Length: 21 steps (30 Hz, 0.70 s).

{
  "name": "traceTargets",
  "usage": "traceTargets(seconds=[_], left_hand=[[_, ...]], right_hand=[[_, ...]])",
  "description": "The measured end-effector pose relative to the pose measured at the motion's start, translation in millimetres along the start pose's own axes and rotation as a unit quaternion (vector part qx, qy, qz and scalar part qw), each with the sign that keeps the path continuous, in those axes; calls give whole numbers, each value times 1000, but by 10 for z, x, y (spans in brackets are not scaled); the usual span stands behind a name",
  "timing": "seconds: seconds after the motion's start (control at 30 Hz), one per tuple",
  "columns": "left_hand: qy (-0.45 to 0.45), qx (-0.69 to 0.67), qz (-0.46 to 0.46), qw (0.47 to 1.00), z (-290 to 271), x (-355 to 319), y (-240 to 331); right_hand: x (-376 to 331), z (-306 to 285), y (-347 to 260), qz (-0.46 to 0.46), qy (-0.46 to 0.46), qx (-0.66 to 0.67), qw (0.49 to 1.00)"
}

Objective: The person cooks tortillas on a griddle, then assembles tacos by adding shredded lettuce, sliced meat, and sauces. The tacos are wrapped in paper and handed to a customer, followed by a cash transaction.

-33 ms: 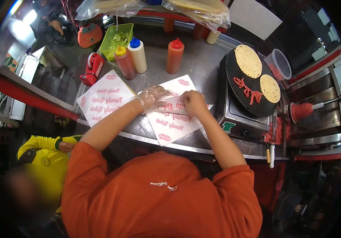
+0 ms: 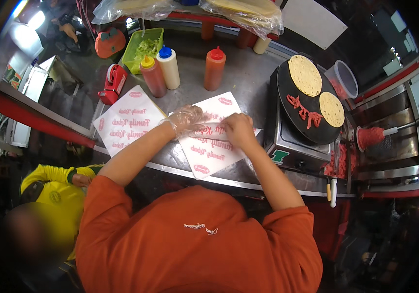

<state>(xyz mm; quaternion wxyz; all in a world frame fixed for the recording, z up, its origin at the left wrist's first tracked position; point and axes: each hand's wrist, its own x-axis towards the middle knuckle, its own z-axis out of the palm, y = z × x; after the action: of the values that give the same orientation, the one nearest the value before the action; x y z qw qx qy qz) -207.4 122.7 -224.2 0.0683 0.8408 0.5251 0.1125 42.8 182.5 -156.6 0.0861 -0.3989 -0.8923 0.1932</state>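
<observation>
A printed sheet of wrapping paper [image 2: 203, 157] lies on the metal counter in front of me, turned cornerwise. My left hand [image 2: 189, 120], in a clear plastic glove, grips the folded part of the paper at its left side. Bare, my right hand [image 2: 238, 129] pinches the same fold from the right with curled fingers. Whether anything lies inside the fold is hidden. Left of my gloved hand is a stack of the same printed paper [image 2: 127, 121].
Beyond the papers stand sauce bottles [image 2: 214, 71] and a green basket [image 2: 133, 51] of shredded lettuce. A red tape dispenser [image 2: 113, 84] sits at left. At right, a round griddle [image 2: 290, 80] carries two flatbreads [image 2: 305, 75] and red meat strips. A person in yellow [image 2: 55, 185] is at lower left.
My right hand has shifted very slightly along the folded paper. Little else differs.
</observation>
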Motion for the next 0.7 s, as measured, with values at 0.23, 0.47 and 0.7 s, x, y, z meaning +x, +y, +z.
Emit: traceTargets(seconds=[0.23,0.47,0.7], left_hand=[[127,-173,17,977,153,-56,380],[106,-52,-203,972,248,-414,763],[119,-116,-209,964,517,-566,825]], right_hand=[[-346,132,80,-175,160,-88,967],[25,207,-690,-188,240,73,950],[1899,1535,-3066,29,-159,588,793]])
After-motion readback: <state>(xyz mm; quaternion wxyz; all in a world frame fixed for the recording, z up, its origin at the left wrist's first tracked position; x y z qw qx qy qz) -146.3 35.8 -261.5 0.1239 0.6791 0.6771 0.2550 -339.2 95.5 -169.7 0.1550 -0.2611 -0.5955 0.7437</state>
